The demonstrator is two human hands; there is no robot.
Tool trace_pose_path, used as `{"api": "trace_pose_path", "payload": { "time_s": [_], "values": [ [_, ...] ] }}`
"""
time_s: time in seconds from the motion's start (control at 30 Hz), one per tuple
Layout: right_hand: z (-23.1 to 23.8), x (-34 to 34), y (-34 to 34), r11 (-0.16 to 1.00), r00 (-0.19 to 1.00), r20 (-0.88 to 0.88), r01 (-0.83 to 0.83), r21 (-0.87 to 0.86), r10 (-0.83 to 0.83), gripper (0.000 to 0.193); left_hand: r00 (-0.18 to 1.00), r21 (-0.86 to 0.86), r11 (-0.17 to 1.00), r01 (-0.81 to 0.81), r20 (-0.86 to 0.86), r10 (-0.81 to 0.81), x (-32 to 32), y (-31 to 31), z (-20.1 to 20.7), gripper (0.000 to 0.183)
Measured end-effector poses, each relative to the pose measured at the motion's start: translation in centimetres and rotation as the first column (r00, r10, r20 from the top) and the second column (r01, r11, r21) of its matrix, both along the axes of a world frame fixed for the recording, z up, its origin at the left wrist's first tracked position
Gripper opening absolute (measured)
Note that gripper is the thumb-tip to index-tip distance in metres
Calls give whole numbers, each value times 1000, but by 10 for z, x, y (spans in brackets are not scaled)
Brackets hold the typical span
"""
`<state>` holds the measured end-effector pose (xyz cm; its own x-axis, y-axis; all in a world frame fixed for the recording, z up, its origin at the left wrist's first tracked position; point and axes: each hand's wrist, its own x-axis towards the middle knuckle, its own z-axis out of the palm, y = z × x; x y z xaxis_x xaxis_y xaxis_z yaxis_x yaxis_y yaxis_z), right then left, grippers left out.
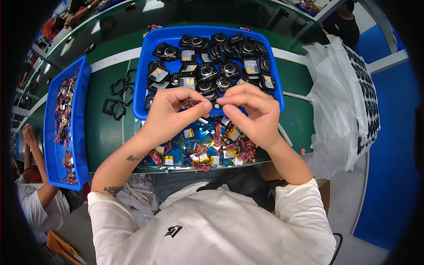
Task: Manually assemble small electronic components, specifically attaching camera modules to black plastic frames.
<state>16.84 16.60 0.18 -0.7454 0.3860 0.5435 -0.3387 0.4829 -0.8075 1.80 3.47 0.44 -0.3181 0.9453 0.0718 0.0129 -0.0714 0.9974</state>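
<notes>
My left hand pinches a small red circuit board between thumb and fingers, over the near edge of a blue tray. Close beside it, my right hand has thumb and index finger drawn together, with a small round silver disc at their tips. Whether a lead joins disc and board I cannot tell. Inside the tray lie many black watch cases, some showing round sensor backs. Below my hands, silver-and-yellow battery cells and red boards lie heaped on a clear sheet.
Another blue tray full of small parts stands at the left. Black watch frames lie between the trays on the green table. At the right stands a plastic-wrapped stack of black parts. Other people's hands show at the left edge.
</notes>
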Motion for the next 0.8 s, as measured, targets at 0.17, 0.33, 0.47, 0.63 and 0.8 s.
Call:
{"api": "trace_pose_path", "payload": {
  "time_s": [0.17, 0.33, 0.47, 0.63, 0.8],
  "values": [
    [-3, 1, 2, 924, 993, 21, -104, -368, 120, 19, 1000, 8, 1000, -12, 25, 12, 2, 0, 2, 13],
    [-6, 1, 1, 873, 976, -8, -197, -446, 217, 15, 998, -3, 999, -40, -56, 40, 3, 2, -2, 14],
    [-9, 0, 1, 890, 979, 34, -167, -425, 200, 13, 954, 28, 1000, -11, -299, 18, 1, 2, -5, 13],
    [-11, 1, 4, 983, 996, 85, 30, -181, -14, 24, 979, 179, 983, 30, -205, 8, 1, 1, -1, 11],
    [1, 0, 0, 982, 979, 204, -43, 183, 4, 62, 984, 161, 971, -179, 37, 175, -10, 4, 0, 15]
  ]
}}
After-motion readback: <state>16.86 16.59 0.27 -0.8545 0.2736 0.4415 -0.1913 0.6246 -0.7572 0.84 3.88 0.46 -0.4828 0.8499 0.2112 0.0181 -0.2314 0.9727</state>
